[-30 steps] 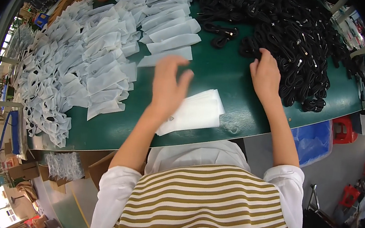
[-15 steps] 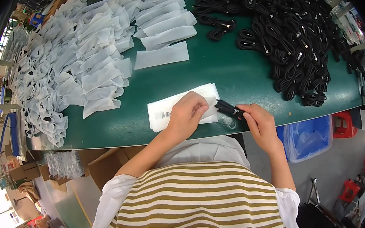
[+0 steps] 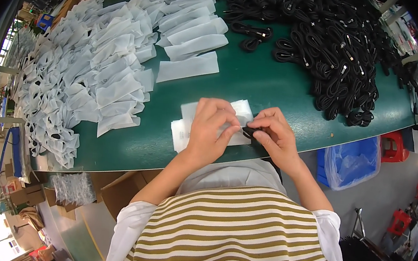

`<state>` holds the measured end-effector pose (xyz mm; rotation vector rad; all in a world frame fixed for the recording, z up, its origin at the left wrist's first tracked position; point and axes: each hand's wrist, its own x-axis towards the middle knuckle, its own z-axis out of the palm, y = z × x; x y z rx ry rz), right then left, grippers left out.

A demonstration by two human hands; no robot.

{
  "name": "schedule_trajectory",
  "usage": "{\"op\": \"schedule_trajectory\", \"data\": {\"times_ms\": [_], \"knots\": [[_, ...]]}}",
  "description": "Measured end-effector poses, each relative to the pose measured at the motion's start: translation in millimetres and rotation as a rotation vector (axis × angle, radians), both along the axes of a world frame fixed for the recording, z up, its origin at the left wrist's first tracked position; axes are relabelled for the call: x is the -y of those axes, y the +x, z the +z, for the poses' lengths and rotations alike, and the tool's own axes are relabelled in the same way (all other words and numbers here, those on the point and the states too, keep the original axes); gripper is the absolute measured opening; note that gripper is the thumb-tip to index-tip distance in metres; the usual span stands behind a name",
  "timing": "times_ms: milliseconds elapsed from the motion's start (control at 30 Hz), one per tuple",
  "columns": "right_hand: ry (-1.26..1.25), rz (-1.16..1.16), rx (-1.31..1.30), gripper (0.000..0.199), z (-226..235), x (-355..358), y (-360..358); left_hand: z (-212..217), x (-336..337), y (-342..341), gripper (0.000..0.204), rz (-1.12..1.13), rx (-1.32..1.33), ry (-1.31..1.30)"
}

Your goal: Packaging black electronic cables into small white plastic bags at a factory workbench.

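At the table's (image 3: 274,91) near edge, left hand (image 3: 209,128) pinches the white pouch (image 3: 184,128); right hand (image 3: 274,135) grips a coiled black cable (image 3: 250,132) at its mouth. The thin mouth may buckle, snagging the coil.

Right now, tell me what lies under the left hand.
The left hand presses a white pouch flat on the green table. The right hand holds a black cable at its edge. The pouch's middle is covered.
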<state>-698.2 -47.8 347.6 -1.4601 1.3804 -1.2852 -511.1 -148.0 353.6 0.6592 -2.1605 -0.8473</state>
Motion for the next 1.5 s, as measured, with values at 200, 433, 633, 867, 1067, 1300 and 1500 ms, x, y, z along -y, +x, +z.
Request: {"op": "schedule_trajectory", "data": {"times_ms": [200, 433, 633, 867, 1067, 1300, 1500], "knots": [[-0.291, 0.094, -0.076, 0.017, 11, 30, 12, 11, 14, 16, 0.013, 0.058, -0.080, 0.171], [-0.453, -0.108, -0.252, 0.020, 21, 75, 8, 32, 47, 32, 0.004, -0.022, -0.565, 0.629], [-0.526, -0.595, -0.790, 0.022, -13, 173, -58, 52, 80, 36, 0.012, 0.043, -0.706, 0.599], [-0.391, -0.526, -1.197, 0.018, -34, 195, -101, 29, 99, 33, 0.012, 0.260, -0.295, 0.274], [0.042, -0.472, -0.186, 0.017, 7, 133, -79, 11, 93, 12, 0.012, 0.318, -0.219, 0.190], [0.197, -0.334, 0.060, 0.016, -3, 22, -62, -1, 17, -4, 0.013, -0.087, 0.132, -0.090], [0.204, -0.275, -0.020, 0.010, -7, -27, -47, -35, -6, -9, 0.013, -0.089, 0.220, -0.080]]}}
